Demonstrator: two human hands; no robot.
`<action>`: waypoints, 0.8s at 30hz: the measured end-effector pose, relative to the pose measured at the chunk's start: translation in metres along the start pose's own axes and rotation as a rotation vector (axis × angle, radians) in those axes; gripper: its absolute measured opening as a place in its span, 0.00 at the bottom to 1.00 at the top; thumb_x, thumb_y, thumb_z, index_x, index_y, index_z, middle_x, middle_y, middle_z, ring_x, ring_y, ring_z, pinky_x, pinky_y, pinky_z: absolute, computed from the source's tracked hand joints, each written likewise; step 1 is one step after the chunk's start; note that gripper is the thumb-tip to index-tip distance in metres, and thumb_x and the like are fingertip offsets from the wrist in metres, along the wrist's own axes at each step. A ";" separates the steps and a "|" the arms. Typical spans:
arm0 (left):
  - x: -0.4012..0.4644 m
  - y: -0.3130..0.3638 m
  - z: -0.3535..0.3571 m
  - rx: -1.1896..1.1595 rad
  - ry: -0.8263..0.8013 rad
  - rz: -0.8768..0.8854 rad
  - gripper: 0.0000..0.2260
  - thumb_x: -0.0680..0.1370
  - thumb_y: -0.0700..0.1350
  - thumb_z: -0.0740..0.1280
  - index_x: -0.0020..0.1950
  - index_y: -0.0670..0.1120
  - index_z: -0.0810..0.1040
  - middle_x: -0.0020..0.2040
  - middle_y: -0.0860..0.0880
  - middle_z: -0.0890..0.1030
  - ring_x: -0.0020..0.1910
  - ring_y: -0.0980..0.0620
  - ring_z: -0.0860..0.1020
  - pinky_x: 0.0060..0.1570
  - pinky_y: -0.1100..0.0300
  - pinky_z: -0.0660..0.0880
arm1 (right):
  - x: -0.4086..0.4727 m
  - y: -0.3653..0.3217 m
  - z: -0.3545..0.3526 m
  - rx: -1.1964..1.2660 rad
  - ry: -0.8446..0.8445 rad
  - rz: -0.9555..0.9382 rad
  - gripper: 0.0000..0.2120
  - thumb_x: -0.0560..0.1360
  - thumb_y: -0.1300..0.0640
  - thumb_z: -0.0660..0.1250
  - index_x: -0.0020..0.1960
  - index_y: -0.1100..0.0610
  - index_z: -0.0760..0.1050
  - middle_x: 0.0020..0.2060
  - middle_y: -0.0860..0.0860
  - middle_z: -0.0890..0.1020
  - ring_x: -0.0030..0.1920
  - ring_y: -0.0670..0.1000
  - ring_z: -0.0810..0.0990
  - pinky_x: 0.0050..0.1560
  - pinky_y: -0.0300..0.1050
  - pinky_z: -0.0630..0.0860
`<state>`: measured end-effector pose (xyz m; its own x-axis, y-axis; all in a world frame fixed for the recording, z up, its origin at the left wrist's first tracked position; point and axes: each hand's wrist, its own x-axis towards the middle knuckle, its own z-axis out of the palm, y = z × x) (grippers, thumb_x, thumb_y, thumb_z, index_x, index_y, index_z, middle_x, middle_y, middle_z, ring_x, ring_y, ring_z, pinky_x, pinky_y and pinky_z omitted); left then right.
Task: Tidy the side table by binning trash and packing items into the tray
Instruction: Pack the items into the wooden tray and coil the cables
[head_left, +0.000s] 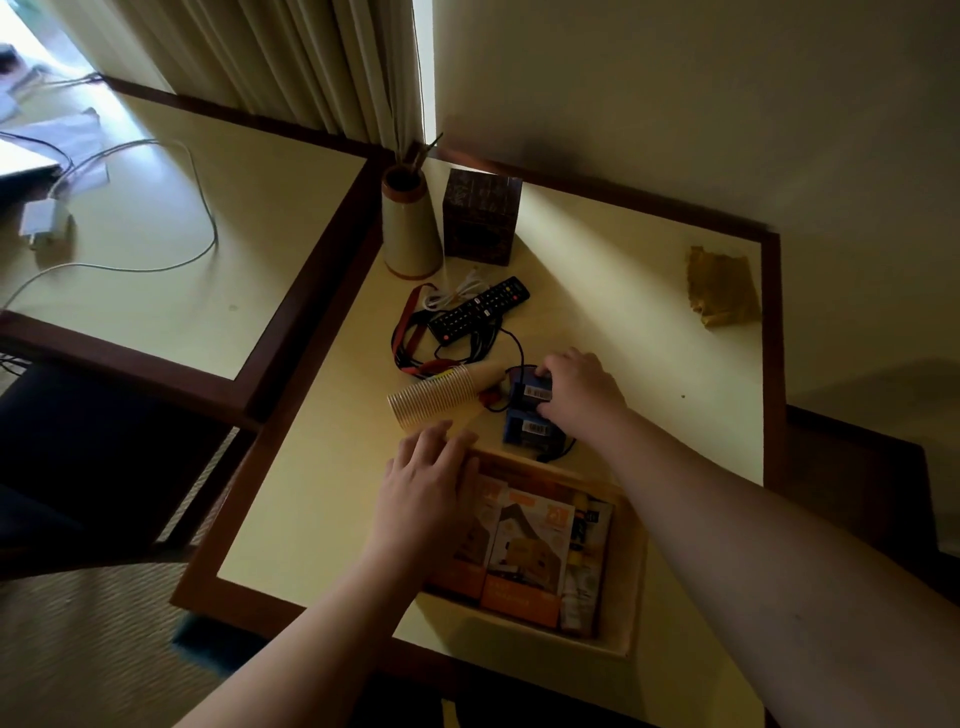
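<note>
A wooden tray (631, 561) sits at the table's near edge and holds orange packets (524, 566) and a slim white packet. My left hand (423, 486) rests with straight fingers on the tray's far left corner. My right hand (579, 387) grips a small blue box (532, 392) with a barcode label just beyond the tray. A second blue box (532, 431) lies right below it. A stack of paper cups (441, 397) lies on its side to the left. A black remote (478, 309) and tangled cables (415, 343) lie farther back. A crumpled yellow wrapper (719, 286) sits at the far right.
A vase (410, 228) and a dark patterned box (480, 215) stand at the table's far corner by the curtain. A second table (156, 208) to the left carries a charger and white cables. A dark chair (104, 457) stands at the left.
</note>
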<state>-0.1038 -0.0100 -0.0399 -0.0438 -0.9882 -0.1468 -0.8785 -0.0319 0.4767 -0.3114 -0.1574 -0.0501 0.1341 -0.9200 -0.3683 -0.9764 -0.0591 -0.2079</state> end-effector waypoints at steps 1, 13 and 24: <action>0.000 0.000 0.000 0.000 -0.004 0.000 0.21 0.84 0.61 0.52 0.73 0.56 0.71 0.75 0.49 0.70 0.73 0.46 0.64 0.68 0.43 0.71 | -0.002 0.002 0.001 0.029 0.010 0.008 0.22 0.73 0.54 0.77 0.64 0.50 0.74 0.60 0.51 0.75 0.61 0.56 0.73 0.57 0.55 0.75; 0.001 -0.003 0.002 -0.007 0.001 0.026 0.19 0.84 0.59 0.58 0.73 0.55 0.72 0.74 0.49 0.70 0.73 0.45 0.66 0.66 0.43 0.73 | -0.137 0.040 -0.015 0.601 0.436 0.366 0.23 0.72 0.43 0.77 0.63 0.50 0.78 0.54 0.47 0.81 0.47 0.45 0.81 0.39 0.36 0.73; -0.008 -0.004 0.008 0.120 0.040 0.323 0.26 0.85 0.58 0.52 0.77 0.45 0.70 0.78 0.44 0.69 0.79 0.43 0.65 0.77 0.42 0.59 | -0.225 -0.015 0.031 0.252 0.225 0.434 0.23 0.73 0.36 0.73 0.61 0.46 0.74 0.48 0.42 0.72 0.47 0.45 0.75 0.46 0.40 0.77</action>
<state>-0.1038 -0.0012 -0.0478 -0.3120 -0.9496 0.0308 -0.8719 0.2991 0.3877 -0.3216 0.0629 0.0076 -0.3386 -0.9008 -0.2718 -0.8595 0.4137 -0.3001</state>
